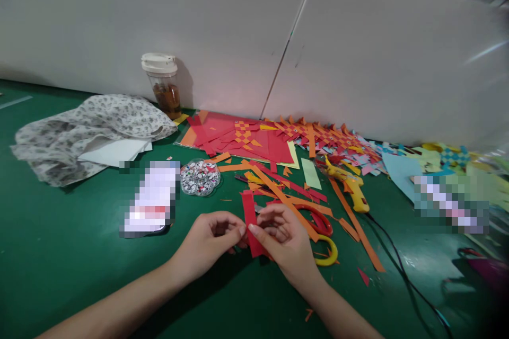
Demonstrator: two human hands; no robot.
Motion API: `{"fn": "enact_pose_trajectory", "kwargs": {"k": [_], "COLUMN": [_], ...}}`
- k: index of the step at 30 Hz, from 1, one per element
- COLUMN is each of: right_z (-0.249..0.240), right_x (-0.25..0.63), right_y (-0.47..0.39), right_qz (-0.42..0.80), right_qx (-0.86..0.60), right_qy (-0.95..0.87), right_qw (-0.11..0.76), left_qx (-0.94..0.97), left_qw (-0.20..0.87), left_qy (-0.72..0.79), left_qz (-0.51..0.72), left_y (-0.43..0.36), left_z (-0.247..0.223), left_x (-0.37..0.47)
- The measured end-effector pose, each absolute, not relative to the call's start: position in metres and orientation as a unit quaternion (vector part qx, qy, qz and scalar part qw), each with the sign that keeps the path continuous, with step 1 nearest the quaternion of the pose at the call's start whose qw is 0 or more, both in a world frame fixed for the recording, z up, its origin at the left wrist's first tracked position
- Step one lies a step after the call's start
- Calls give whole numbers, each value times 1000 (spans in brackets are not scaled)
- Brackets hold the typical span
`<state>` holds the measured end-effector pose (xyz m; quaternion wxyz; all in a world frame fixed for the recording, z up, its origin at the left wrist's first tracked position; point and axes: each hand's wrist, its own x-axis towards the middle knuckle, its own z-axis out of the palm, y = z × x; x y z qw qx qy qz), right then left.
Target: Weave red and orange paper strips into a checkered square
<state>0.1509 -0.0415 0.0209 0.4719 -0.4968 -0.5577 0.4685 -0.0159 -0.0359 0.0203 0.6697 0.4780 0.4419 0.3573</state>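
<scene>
A folded red paper strip (249,206) stands nearly upright between my two hands, above the green table. My right hand (284,235) is closed on it, with the thumb pressed against its face and the fingers curled behind. My left hand (217,235) pinches at the strip's left edge, thumb and forefinger together. Just beyond and to the right of my right hand lie scissors with a red and a yellow handle (332,254), partly covered by orange paper strips (278,193).
A yellow glue gun (350,185) with a black cord lies right. Behind are red paper sheets (278,148) and woven paper fish (318,135). A round case of googly eyes (200,177), a phone (153,198), a patterned cloth (91,116) and a lidded cup (165,85) are left.
</scene>
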Motion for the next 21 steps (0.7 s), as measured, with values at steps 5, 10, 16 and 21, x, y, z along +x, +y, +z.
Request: {"fn": "enact_pose_trajectory", "kwargs": {"k": [5, 10, 16, 21], "right_z": [25, 25, 26, 26], "right_x": [152, 153, 151, 151], "right_y": [-40, -39, -41, -41], "right_qz": [453, 468, 522, 523], "right_qx": [-500, -496, -475, -482], "right_qy": [-542, -544, -568, -582], "right_qw": [500, 489, 423, 394], "left_qx": [480, 474, 461, 456], "left_qw": [669, 651, 648, 612], "left_qy": [449, 457, 447, 479], "left_qz": [347, 379, 409, 433], "left_y": [-36, -36, -34, -32], "left_z": [22, 21, 22, 26], "left_x": [-16, -16, -17, -21]}}
